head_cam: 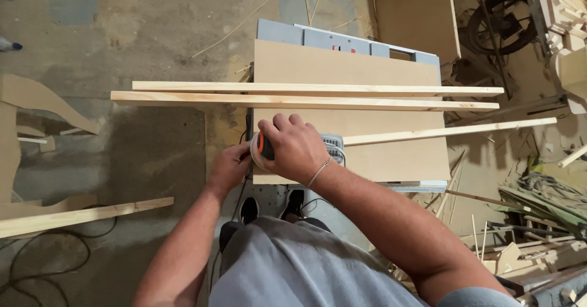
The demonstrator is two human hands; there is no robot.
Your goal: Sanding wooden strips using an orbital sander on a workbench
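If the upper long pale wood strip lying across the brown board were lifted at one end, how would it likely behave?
The upper long pale wood strip looks thin for its length, so it would probably flex and sag somewhat. Both ends overhang the brown board, so lifting one end would likely pivot it on the board's edge. Its flat faces make rolling unlikely; it may slide against the neighbouring strip.
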